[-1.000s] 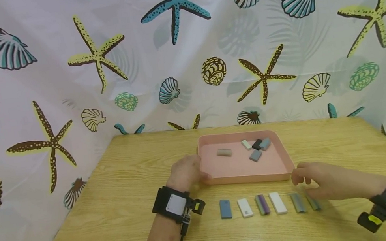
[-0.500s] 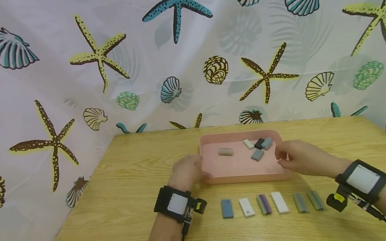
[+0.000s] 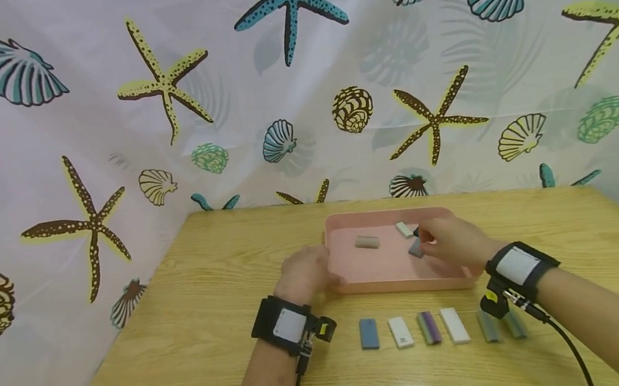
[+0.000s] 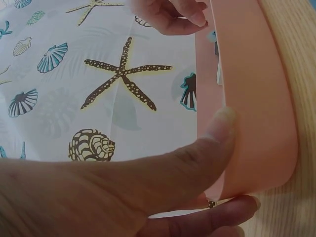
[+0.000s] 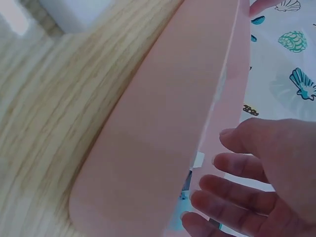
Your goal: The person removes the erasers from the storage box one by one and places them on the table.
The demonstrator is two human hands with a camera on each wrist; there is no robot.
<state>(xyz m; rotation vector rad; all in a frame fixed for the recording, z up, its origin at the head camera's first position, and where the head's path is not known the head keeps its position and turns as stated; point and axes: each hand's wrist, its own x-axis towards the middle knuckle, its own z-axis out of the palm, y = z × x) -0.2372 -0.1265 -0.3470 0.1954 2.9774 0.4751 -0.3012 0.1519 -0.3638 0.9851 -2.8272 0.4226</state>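
Observation:
My left hand [image 3: 304, 273] holds the left end of a shallow pink tray [image 3: 400, 285]. In the left wrist view its thumb lies at the rim and its fingers are by the end wall. Over the tray's right part is my right hand [image 3: 452, 240], fingers loosely bent and apart, nothing between them. It is nearest to a grey block [image 3: 416, 249] and a black block [image 3: 416, 232], both partly hidden by it. A small white block [image 3: 404, 229] lies just left of these. A beige rounded piece [image 3: 367, 242] lies further left in the tray.
Before the tray runs a row of small eraser-like blocks: a blue one [image 3: 368, 334], a white one [image 3: 400, 332], a purple-green striped one [image 3: 429, 328], another white one [image 3: 454, 325] and two grey-green ones [image 3: 488, 327]. A patterned cloth [image 3: 309, 91] hangs behind the wooden table [image 3: 225, 260].
My right hand has moved left and away from me, from beside the grey-green blocks to over the blocks in the tray. My left hand keeps its hold on the tray.

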